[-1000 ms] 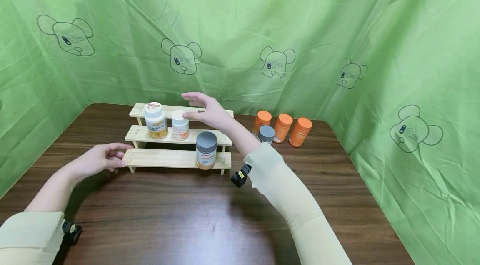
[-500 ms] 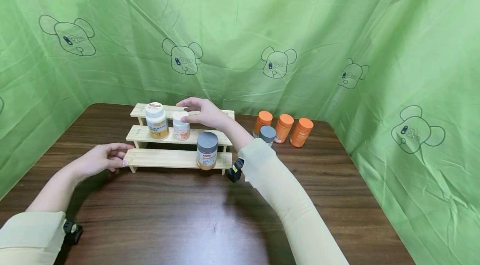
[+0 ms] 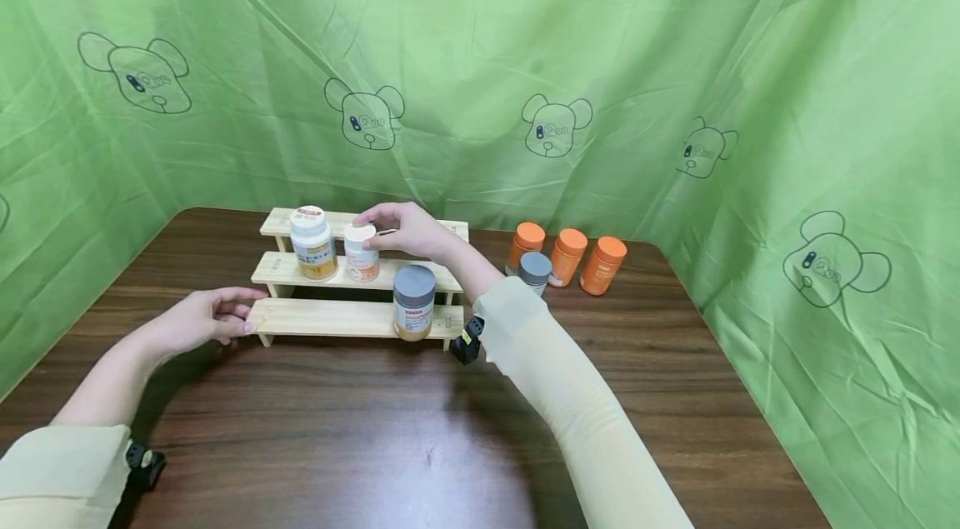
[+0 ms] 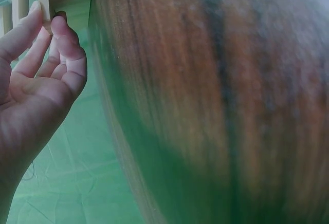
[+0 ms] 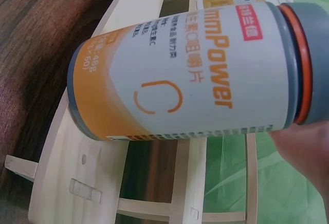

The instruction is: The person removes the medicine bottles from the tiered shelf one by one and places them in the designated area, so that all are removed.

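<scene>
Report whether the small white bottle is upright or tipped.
Upright: in the head view, the small white bottle has its white cap on top and its base on the middle shelf.

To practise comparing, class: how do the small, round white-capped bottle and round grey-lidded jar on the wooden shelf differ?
The bottle is on the middle tier, the jar on the lowest. The right hand pinches the bottle; no hand holds the jar. Both stand upright.

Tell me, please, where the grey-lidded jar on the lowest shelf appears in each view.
Head: the grey-lidded jar is just left of centre and below it.
Left wrist: not seen.
Right wrist: large and sideways, reaching the right edge.
Shared landmark: the wooden rack, under the jar in head and right wrist, top left in left wrist.
</scene>
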The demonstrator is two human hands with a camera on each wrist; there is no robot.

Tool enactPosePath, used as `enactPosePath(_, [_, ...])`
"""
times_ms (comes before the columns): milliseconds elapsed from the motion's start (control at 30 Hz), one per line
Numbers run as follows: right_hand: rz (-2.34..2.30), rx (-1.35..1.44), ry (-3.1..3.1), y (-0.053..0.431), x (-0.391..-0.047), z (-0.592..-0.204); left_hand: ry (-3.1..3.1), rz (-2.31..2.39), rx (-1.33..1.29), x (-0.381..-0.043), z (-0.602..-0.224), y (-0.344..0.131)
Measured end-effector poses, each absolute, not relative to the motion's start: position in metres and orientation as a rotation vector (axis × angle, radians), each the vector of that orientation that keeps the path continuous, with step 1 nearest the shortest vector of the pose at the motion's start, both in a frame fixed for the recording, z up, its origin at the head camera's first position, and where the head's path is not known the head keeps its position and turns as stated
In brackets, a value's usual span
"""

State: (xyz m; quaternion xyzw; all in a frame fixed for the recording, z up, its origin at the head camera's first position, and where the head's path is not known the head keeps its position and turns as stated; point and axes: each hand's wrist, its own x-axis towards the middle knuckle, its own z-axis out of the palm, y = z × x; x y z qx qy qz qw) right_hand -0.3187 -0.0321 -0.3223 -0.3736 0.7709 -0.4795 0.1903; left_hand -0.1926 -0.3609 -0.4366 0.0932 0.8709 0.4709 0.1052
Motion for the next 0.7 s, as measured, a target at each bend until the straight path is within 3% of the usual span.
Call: enactPosePath(700, [-1.375,-1.034,2.281,-0.025,-0.324,-0.327,2.579,1.377,0.293,-0.193,-0.438,-0.361])
